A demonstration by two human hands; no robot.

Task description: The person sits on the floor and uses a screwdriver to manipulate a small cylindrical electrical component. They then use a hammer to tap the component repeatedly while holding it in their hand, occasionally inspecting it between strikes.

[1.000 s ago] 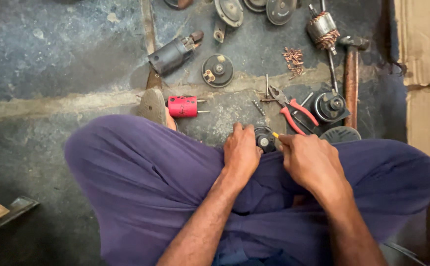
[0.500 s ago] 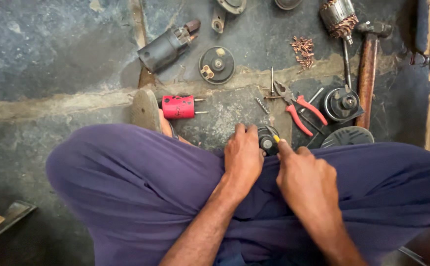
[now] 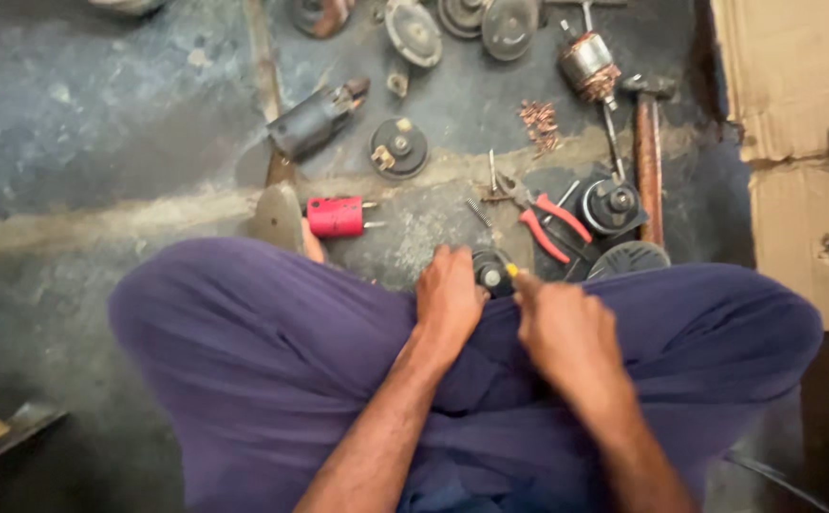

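Concrete floor [image 3: 101, 142] carries scattered parts. Left hand [image 3: 448, 299] grips a small round black part [image 3: 490, 274] over the lap; right hand [image 3: 566, 328] pinches a yellow-tipped tool [image 3: 512, 273] against it, near red pliers [image 3: 552, 223].

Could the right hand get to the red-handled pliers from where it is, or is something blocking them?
Probably yes. The red-handled pliers lie in the open on the floor just beyond the right hand, with nothing on top of them. But that hand seems to be holding a small yellow-tipped tool.
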